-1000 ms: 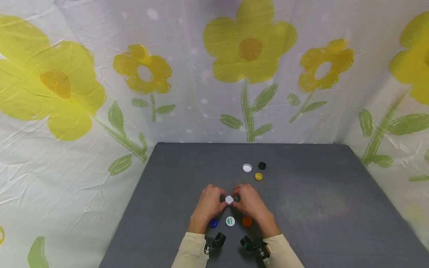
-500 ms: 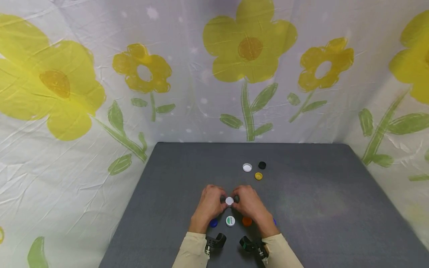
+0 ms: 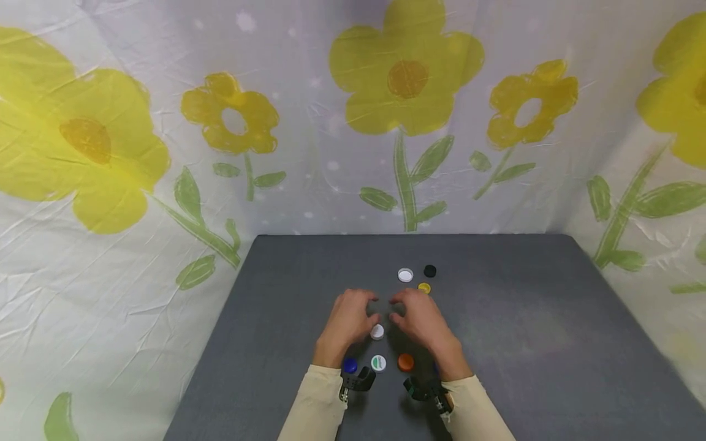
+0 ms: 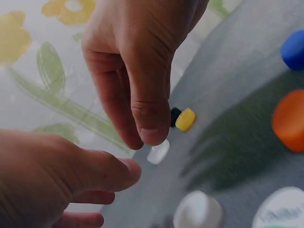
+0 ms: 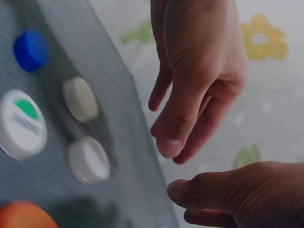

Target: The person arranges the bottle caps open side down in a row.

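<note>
A white bottle cap lies on the grey table, just below my left thumb in the head view. My left hand hovers beside it with fingers loosely bent and nothing in its grasp. Opposite is my right hand, also holding nothing, its thumb and fingers spread apart. Both hands look raised above the table in the wrist views. A second whitish cap shows in the right wrist view; the left hand seems to cover it in the head view. Nearer the body lie a blue cap, a white cap with a green print and an orange cap.
Farther back on the table are a white cap with its hollow side up, a black cap and a yellow cap. Another blue cap is mostly behind the right wrist. A flowered curtain borders the table.
Both hands were together at the white cap, fingers around it. Now they have let go, moved forward and slightly apart, and the cap stays on the table. The right hand nears the yellow cap.
</note>
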Available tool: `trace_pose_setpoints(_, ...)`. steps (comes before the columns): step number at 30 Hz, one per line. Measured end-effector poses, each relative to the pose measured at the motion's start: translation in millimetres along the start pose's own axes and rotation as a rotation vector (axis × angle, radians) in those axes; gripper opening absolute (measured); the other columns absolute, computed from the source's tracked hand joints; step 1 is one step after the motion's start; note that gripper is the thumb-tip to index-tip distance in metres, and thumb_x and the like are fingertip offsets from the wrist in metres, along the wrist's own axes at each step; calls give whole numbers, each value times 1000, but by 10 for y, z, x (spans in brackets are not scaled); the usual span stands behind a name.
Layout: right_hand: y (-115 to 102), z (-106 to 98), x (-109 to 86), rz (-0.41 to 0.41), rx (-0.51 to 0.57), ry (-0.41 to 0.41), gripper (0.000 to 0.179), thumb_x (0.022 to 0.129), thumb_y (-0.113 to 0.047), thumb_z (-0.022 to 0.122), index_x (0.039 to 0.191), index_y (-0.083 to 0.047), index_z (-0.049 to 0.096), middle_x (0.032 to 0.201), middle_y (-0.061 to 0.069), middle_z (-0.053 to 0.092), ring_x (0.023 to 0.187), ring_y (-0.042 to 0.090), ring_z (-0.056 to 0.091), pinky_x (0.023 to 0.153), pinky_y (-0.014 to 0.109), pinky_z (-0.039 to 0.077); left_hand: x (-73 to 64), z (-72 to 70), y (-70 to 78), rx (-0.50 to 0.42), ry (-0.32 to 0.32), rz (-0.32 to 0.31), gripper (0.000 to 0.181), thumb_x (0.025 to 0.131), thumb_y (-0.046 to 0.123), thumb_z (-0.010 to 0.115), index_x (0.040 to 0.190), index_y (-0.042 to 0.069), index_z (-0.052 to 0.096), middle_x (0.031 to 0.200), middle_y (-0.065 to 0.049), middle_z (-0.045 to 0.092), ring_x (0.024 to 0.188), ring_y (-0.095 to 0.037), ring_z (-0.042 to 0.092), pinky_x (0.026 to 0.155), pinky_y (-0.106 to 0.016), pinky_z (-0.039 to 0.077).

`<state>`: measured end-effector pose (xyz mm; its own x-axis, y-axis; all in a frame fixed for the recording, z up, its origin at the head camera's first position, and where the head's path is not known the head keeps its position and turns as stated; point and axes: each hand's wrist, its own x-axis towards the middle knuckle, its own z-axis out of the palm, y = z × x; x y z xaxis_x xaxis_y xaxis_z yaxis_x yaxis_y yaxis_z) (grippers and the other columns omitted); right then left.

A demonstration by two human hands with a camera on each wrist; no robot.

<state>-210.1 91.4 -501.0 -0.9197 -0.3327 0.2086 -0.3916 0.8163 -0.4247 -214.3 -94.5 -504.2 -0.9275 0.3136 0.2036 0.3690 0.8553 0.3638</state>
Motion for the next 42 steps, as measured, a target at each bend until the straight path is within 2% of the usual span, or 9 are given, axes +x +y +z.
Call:
trace_pose_setpoints(5,173,-191,69,33,-24,27,27,82,-16,81,108,-7,76,113,11,72,108,35,66,92,51,52,204,-78,143,-41,-60,-27,38,87,29,78,122,14,72,120,-3,72,112,-25,67,93,-43,54)
trace_pose_setpoints(8,270,-297,101,66,-12,34,30,84,-16,80,111,-6,75,116,14,71,108,38,65,91,53,52,338,-68,226,-47,-81,-25,39,89,30,76,125,15,71,123,-2,72,115,-24,66,93,-43,54)
trace_pose_setpoints(18,532,-461,179,216,-4,-20,35,91,-21,75,121,-4,71,123,18,69,112,40,64,90,55,53,672,199,421,-33,-124,1,37,91,32,75,125,18,71,119,-1,73,107,-23,69,85,-43,57)
trace_pose_setpoints(24,670,-435,230,278,-29,-68,36,91,-23,75,121,-4,71,122,19,69,108,40,66,85,54,54,787,340,506,-43,-133,-30,31,91,31,74,119,16,72,111,0,73,99,-24,70,79,-44,57)
trace_pose_setpoints(31,796,-391,300,347,-54,-102,34,89,-24,75,119,-7,73,121,19,70,106,40,66,84,56,54,892,470,550,-42,-155,-87,31,92,30,74,120,17,73,113,0,73,100,-23,69,82,-45,56)
trace_pose_setpoints(35,852,-360,341,375,-43,-125,35,89,-23,76,120,-7,72,121,18,70,105,39,66,84,55,54,949,557,542,-17,-176,-88,29,92,31,73,117,17,73,111,0,72,97,-23,69,82,-45,56)
trace_pose_setpoints(42,945,-273,378,352,-18,-152,30,86,-17,78,113,-6,75,111,15,73,96,35,69,82,52,55,1005,698,539,40,-176,-59,16,91,30,75,99,17,75,91,2,63,79,-18,63,70,-41,53)
